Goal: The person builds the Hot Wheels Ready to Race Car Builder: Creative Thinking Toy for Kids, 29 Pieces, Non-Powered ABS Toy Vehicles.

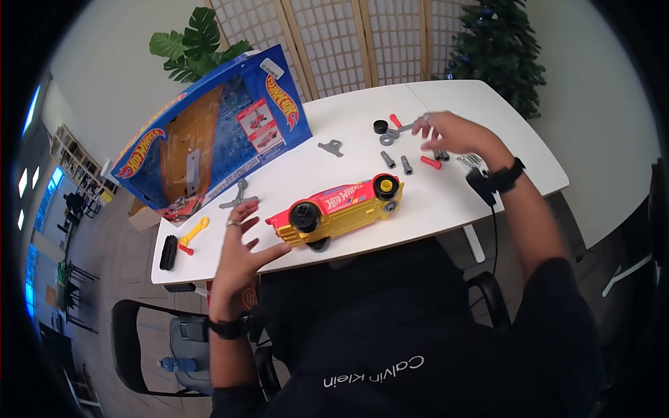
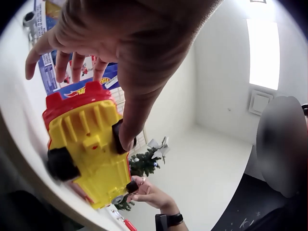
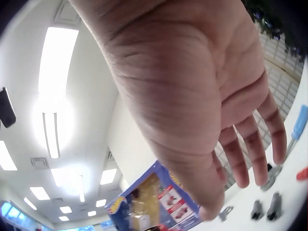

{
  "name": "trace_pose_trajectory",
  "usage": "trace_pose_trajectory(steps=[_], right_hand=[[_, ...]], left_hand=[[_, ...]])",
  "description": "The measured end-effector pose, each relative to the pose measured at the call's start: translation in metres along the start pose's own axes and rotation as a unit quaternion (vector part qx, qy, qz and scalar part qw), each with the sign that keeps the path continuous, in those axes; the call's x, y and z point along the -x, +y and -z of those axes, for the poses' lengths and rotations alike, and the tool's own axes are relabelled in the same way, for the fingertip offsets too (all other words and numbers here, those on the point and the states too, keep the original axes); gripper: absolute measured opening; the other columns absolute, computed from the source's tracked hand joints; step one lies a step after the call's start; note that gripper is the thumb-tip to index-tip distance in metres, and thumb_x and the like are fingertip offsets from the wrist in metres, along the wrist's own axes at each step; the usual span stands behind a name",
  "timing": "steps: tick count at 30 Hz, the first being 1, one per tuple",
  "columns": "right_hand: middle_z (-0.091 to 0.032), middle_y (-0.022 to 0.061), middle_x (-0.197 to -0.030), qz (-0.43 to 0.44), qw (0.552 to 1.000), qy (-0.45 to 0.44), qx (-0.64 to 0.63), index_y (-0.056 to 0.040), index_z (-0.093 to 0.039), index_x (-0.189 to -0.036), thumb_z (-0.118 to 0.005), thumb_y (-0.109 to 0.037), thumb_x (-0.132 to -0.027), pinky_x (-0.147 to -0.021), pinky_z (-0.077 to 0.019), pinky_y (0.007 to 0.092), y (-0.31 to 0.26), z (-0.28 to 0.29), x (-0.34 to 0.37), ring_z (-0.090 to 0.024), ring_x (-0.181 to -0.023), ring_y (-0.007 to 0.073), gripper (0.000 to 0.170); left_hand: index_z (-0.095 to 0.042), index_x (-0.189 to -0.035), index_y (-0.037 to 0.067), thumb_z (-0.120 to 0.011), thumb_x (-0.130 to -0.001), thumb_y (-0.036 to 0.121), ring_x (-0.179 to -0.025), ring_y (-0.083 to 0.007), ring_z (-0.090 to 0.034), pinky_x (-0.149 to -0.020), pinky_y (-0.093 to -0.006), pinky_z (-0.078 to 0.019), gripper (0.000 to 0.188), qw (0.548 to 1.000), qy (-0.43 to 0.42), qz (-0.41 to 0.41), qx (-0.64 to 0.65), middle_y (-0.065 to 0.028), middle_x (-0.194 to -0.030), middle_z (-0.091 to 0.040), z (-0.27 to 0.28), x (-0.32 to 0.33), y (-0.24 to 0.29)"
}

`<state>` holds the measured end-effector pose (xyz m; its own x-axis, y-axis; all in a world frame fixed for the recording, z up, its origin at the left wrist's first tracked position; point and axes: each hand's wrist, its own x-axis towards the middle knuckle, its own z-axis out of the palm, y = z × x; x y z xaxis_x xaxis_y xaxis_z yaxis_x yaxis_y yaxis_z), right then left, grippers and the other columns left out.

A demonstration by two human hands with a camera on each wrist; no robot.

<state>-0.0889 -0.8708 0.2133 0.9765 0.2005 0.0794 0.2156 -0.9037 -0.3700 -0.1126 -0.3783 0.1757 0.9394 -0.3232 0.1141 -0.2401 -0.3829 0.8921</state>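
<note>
A red and yellow Hot Wheels toy car lies on its side near the table's front edge, its yellow underside and black wheels showing. My left hand is spread beside one end of it, gripping nothing. In the left wrist view the left thumb overlaps a black wheel. My right hand hovers with extended fingers over the loose parts at the right and holds nothing. Close to it are a grey wrench-like piece, grey bolts and a red bolt. A blue handle shows beyond the right fingers.
A large blue Hot Wheels box stands at the back left of the white table. Near it lie grey pieces, a yellow wrench and a black part. A black tyre lies at the back.
</note>
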Motion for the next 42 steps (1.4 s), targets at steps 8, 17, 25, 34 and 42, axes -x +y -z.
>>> trace_pose_trajectory(steps=[8, 17, 25, 34, 42], right_hand=[[-0.079, 0.008, -0.096, 0.018, 0.987, 0.047, 0.151, -0.0139, -0.08, -0.096, -0.084, -0.017, -0.081, -0.08, -0.0596, 0.0421, 0.057, -0.053, -0.105, -0.076, -0.094, 0.0291, 0.016], [-0.077, 0.0131, -0.1, -0.003, 0.978, 0.117, 0.17, -0.0085, -0.077, -0.094, -0.083, -0.014, -0.08, -0.081, -0.0589, 0.0454, 0.062, -0.083, -0.118, -0.075, -0.093, 0.0344, 0.016], [-0.074, 0.0132, -0.108, 0.112, 0.987, 0.043, -0.11, -0.0014, -0.068, -0.109, -0.082, -0.007, -0.088, -0.085, -0.06, 0.0379, -0.068, -0.003, -0.008, -0.075, -0.102, 0.0264, 0.026], [-0.071, 0.0144, -0.104, 0.195, 0.98, 0.011, -0.022, -0.0021, -0.074, -0.121, -0.087, -0.015, -0.083, -0.086, -0.0563, 0.0412, -0.099, -0.035, 0.03, -0.072, -0.094, 0.0314, 0.042], [-0.067, 0.0143, -0.098, 0.12, 0.99, 0.063, -0.037, -0.0021, -0.078, -0.115, -0.091, -0.029, -0.079, -0.084, -0.0552, 0.0436, -0.101, -0.048, 0.043, -0.069, -0.091, 0.0322, 0.046]], left_hand=[[-0.066, -0.125, 0.002, -0.097, -0.075, 0.02, -0.118, -0.0266, -0.067, -0.104, -0.0381, -0.0506, 0.062, 0.959, -0.024, -0.232, -0.164, -0.0137, -0.122, -0.071, -0.004, 0.014, 0.091], [-0.072, -0.123, 0.003, -0.094, -0.081, 0.034, -0.106, -0.0326, -0.069, -0.093, -0.0412, -0.0546, 0.057, 0.917, -0.078, -0.32, -0.225, -0.014, -0.114, -0.073, -0.092, -0.04, 0.079], [-0.076, -0.123, 0.006, -0.082, -0.086, 0.057, -0.106, -0.034, -0.069, -0.099, -0.0472, -0.051, 0.063, 0.89, 0.027, -0.316, -0.328, -0.0132, -0.116, -0.075, -0.138, -0.059, 0.065], [-0.076, -0.121, 0.002, -0.086, -0.086, 0.032, -0.105, -0.0343, -0.072, -0.09, -0.0449, -0.0576, 0.048, 0.911, -0.017, -0.259, -0.321, -0.0153, -0.111, -0.077, -0.147, -0.053, 0.066], [-0.076, -0.126, 0.003, -0.085, -0.087, 0.028, -0.099, -0.0365, -0.073, -0.087, -0.0444, -0.0581, 0.047, 0.906, -0.026, -0.31, -0.285, -0.0168, -0.108, -0.077, -0.152, -0.061, 0.054]])
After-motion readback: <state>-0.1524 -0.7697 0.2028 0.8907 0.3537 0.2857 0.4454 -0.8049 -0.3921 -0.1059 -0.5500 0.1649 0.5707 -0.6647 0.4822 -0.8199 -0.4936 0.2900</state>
